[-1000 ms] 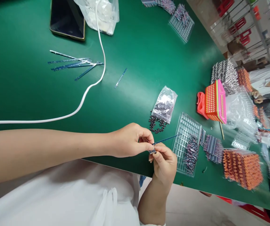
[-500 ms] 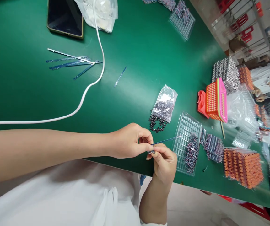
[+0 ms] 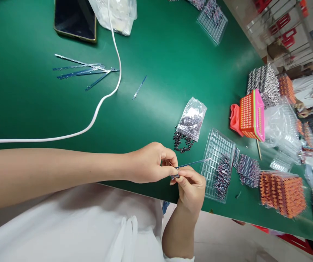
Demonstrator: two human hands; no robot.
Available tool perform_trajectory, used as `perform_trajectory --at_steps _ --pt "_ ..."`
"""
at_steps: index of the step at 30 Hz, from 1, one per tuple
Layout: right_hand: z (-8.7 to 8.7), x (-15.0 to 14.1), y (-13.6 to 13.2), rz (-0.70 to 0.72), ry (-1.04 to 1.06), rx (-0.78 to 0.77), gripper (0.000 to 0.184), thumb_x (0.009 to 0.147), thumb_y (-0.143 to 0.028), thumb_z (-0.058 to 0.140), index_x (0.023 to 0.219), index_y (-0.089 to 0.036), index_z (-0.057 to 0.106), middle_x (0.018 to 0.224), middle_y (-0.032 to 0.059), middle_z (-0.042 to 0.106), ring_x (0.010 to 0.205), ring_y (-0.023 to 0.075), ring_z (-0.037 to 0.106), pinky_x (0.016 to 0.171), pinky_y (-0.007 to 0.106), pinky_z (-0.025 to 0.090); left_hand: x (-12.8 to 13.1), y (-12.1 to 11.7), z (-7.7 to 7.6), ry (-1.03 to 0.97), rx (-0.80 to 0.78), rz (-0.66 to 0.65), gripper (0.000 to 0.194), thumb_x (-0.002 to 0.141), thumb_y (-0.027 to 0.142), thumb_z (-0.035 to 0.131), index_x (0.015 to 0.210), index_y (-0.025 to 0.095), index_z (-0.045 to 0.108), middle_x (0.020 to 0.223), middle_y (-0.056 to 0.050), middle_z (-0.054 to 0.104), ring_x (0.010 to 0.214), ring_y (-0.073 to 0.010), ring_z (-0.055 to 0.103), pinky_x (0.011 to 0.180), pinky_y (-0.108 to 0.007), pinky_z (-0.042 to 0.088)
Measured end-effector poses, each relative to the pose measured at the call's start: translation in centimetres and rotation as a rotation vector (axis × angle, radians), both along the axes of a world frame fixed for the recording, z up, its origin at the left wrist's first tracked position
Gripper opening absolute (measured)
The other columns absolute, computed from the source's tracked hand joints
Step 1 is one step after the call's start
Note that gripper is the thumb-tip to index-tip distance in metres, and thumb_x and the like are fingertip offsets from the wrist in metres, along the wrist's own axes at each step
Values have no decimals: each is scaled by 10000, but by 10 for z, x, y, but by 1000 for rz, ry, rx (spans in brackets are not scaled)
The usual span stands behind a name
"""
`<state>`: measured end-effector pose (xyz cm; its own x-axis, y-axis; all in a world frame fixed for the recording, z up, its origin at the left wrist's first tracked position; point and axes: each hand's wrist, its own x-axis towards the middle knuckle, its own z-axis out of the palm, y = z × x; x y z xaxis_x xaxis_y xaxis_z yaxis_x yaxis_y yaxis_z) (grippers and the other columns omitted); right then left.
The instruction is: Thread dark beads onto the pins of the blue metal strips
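Note:
My left hand [image 3: 152,163] reaches in from the left, thumb and forefinger pinched together. Close against its fingertips, my right hand [image 3: 191,187] is pinched too. Between them is a small dark piece [image 3: 174,176], partly covered by fingers. A thin blue strip [image 3: 193,163] sticks out from the fingertips to the right, its far end over a clear plastic tray [image 3: 209,156]. In that tray lies a heap of small dark wired parts [image 3: 222,178]. Small black beads [image 3: 183,142] spill beside a clear bag [image 3: 191,118] above my hands. Which hand carries the strip's weight I cannot tell.
More blue strips [image 3: 84,72] lie at upper left near a white cable [image 3: 99,107] and a phone [image 3: 75,18]. Rightward stand bundled wired parts [image 3: 248,171], stacked orange parts [image 3: 282,194] and an orange basket [image 3: 247,114]. Another person's hands [image 3: 301,108] work at far right.
The camera view shifts very slightly. Both hands keep the same pinch, and the strip stays at almost the same angle.

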<state>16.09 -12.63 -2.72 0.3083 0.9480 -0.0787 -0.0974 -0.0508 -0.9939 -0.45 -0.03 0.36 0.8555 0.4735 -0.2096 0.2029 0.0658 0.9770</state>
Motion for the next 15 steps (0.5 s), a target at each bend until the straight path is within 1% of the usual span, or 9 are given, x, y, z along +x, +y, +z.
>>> perform_trajectory --at_steps 7,10,15 --pt "1 -1 1 -23 -31 6 64 773 -284 819 826 -258 796 710 4 694 529 131 656 444 256 566 1 -1 1 9 -7 14 190 833 307 596 758 159 688 717 -19 678 709 -150 586 621 -225 412" --pt "1 -2 1 -14 4 10 72 767 -268 823 835 -268 799 717 -1 696 514 128 662 442 253 573 1 0 1 3 -7 2 206 844 318 592 753 158 684 717 -22 683 707 -150 590 625 -226 417" --pt "0 1 -2 -6 55 -56 82 747 -268 840 818 -255 801 739 8 710 530 136 678 450 258 591 0 0 1 2 23 -28 234 861 339 584 765 155 691 764 -37 713 746 -160 618 630 -222 423"
